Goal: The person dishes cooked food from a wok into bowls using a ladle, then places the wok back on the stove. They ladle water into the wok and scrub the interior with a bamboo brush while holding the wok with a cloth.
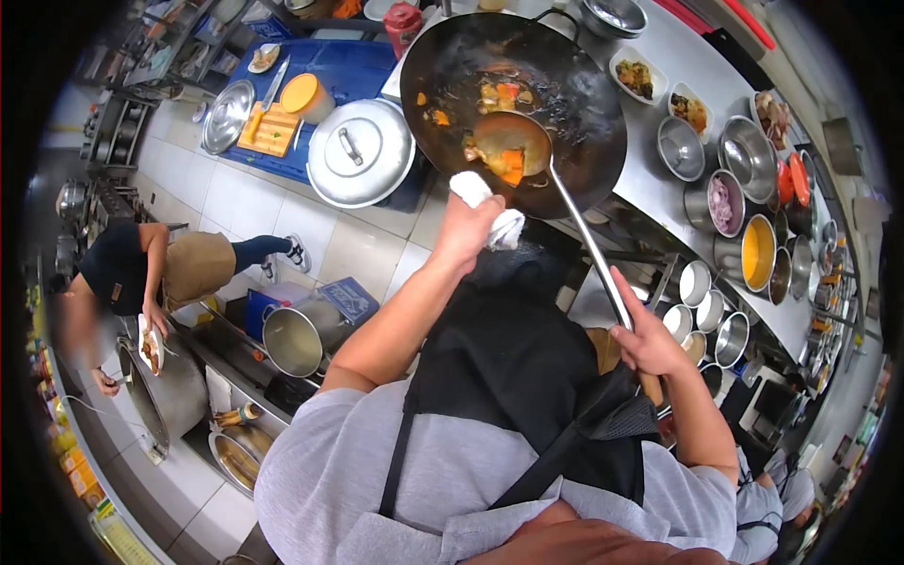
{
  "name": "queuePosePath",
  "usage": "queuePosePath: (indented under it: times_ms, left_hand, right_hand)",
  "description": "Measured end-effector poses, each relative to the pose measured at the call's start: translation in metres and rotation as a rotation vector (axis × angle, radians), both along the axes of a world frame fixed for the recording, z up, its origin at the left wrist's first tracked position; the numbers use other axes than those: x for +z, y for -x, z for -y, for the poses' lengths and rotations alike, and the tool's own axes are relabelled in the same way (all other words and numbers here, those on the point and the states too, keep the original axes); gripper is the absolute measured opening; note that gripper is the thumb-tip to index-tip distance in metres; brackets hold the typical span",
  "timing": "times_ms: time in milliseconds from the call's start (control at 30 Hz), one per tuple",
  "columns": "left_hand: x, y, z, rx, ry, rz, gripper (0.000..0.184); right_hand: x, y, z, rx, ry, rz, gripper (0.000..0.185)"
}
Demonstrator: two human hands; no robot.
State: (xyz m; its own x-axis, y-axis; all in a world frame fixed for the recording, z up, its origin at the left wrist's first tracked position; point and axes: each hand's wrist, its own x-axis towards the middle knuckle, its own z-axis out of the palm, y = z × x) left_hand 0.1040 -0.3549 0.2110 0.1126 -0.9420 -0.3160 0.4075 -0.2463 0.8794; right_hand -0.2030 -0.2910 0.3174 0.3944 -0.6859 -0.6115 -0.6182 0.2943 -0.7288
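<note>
A large dark wok (584, 122) stands in front of me with orange and brown food pieces and sauce in it. My left hand (466, 226) is closed around a white cloth (506, 229) at the wok's near edge; the cloth hides the rim there. My right hand (650, 339) grips the long handle of a metal ladle (584, 221) near its wooden end. The bowl of the ladle lies inside the wok and holds sauce with orange food pieces (511, 165).
Left of the wok are a lidded pot (363, 155), a cutting board (270, 129) and a knife (277, 83). The steel counter (673, 202) at right bears bowls of ingredients. Another person (141, 268) stands far left holding a plate; more people are at lower right.
</note>
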Motion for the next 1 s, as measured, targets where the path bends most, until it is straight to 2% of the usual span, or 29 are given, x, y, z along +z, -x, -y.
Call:
queuePosePath:
  times_ms: [67, 267, 333, 400, 467, 633, 867, 1000]
  left_hand:
    - [0.001, 0.011, 0.000, 0.033, 0.014, 0.068, 0.021]
    - [0.009, 0.030, -0.003, 0.077, 0.027, 0.133, 0.016]
    - [0.014, 0.029, -0.002, 0.093, -0.035, 0.047, 0.013]
    - [-0.002, 0.020, 0.000, 0.066, -0.056, 0.052, 0.014]
    - [-0.002, 0.014, -0.001, 0.044, -0.127, 0.001, 0.016]
    - [-0.014, 0.015, -0.010, 0.059, -0.166, -0.057, 0.014]
    - [-0.032, 0.005, -0.015, 0.072, -0.278, -0.087, 0.021]
    - [-0.030, 0.009, -0.015, 0.078, -0.295, -0.085, 0.021]
  right_hand:
    - [0.014, 0.001, 0.012, -0.223, -0.454, 0.345, 0.085]
    - [0.003, 0.007, 0.023, -0.174, -0.309, 0.341, 0.085]
    - [-0.004, 0.015, 0.034, -0.322, -0.587, 0.646, 0.081]
    - [-0.013, 0.018, 0.035, -0.320, -0.562, 0.680, 0.079]
    - [-0.017, 0.026, 0.038, -0.367, -0.628, 0.839, 0.078]
    - [-0.010, 0.063, 0.044, -0.441, -0.490, 0.987, 0.077]
    - [0.023, 0.118, 0.083, -0.575, 0.131, 0.725, 0.080]
    - [0.023, 0.141, 0.115, -0.685, 0.273, 0.629, 0.079]
